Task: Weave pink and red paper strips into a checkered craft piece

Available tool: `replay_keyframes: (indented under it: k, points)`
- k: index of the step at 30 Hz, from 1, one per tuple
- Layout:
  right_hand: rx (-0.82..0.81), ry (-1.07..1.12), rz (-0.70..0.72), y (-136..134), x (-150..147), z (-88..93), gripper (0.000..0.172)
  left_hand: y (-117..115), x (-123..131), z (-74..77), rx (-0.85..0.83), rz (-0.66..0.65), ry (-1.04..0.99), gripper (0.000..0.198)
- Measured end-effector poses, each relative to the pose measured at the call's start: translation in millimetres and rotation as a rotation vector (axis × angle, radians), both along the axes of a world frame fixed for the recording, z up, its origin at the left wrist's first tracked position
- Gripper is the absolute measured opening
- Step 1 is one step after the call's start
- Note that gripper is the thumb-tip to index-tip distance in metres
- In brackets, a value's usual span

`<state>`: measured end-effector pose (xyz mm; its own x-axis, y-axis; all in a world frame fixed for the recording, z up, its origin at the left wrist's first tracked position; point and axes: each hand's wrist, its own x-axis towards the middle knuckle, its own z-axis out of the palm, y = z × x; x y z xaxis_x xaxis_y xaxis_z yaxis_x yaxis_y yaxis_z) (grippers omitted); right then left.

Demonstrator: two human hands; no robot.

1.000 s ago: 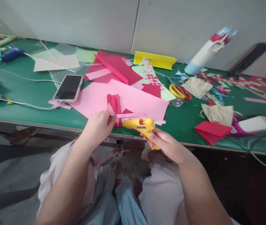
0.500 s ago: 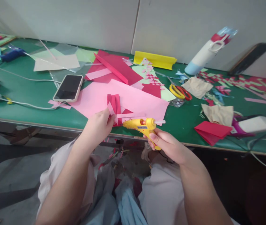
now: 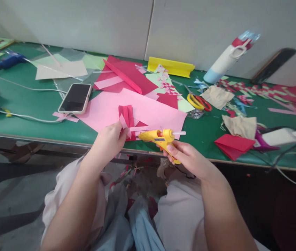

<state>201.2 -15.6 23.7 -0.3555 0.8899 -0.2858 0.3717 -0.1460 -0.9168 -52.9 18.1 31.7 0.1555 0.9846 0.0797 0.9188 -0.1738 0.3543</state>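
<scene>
My right hand [image 3: 180, 151] is wrapped round the handle of a yellow hot glue gun [image 3: 154, 136], a clear glue stick [image 3: 179, 133] poking out of its back end. The nozzle points left, close to the strips by my left hand. With thumb and fingers pinched, my left hand [image 3: 113, 137] holds a light pink paper strip [image 3: 124, 122]. That strip lies across folded red paper strips [image 3: 127, 113] near the table's front edge. Beneath them spreads a large pink paper sheet [image 3: 161, 113]. The left fingertips partly hide where the strips meet.
A phone [image 3: 75, 98] lies on the green table [image 3: 25, 113] to the left, a white cable [image 3: 30, 119] beside it. Yellow and red scissors [image 3: 199, 103], cloth pouches [image 3: 242, 126], folded red paper [image 3: 234, 144] and a white bottle [image 3: 223, 61] stand or lie to the right.
My right hand and the glue gun have shifted slightly right and up, the nozzle moving a little away from the left fingers. My left hand keeps its pinch on the strip.
</scene>
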Motion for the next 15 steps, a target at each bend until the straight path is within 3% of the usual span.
replay_keyframes:
  k: [15]
  points:
    - [0.021,-0.018,0.009,0.7,-6.4,1.8,0.044,0.0,-0.5,0.9,0.006,-0.021,0.006,0.022]
